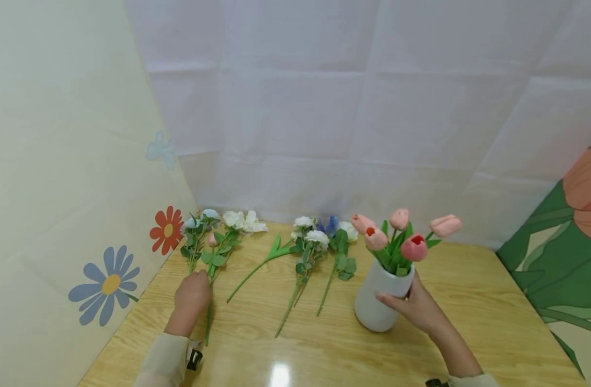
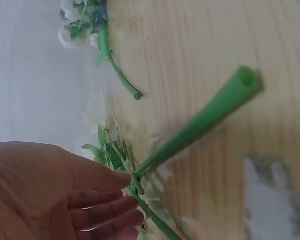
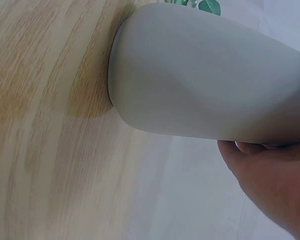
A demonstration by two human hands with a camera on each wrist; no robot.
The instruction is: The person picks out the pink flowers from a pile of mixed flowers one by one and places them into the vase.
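Observation:
At the left of the table my left hand (image 1: 194,293) pinches a green stem (image 2: 200,122) between thumb and fingers, its hollow end sticking out past the thumb. In the head view this stem runs under a pink tulip (image 1: 212,239) among white and pale blue flowers (image 1: 210,214). My right hand (image 1: 416,306) grips a white vase (image 1: 375,306) near its upper part, thumb across the front, the other fingers mostly hidden behind. Several pink tulips (image 1: 399,219) stand in the vase. The right wrist view shows the vase base (image 3: 115,75) at the table.
To the right of my left hand lie a green leafy stem (image 1: 249,277), white flowers (image 1: 317,239) and a blue flower (image 1: 331,226) on the wooden table (image 1: 247,349). A white cloth (image 1: 295,123) hangs behind; a flower-painted wall (image 1: 58,188) borders the left side.

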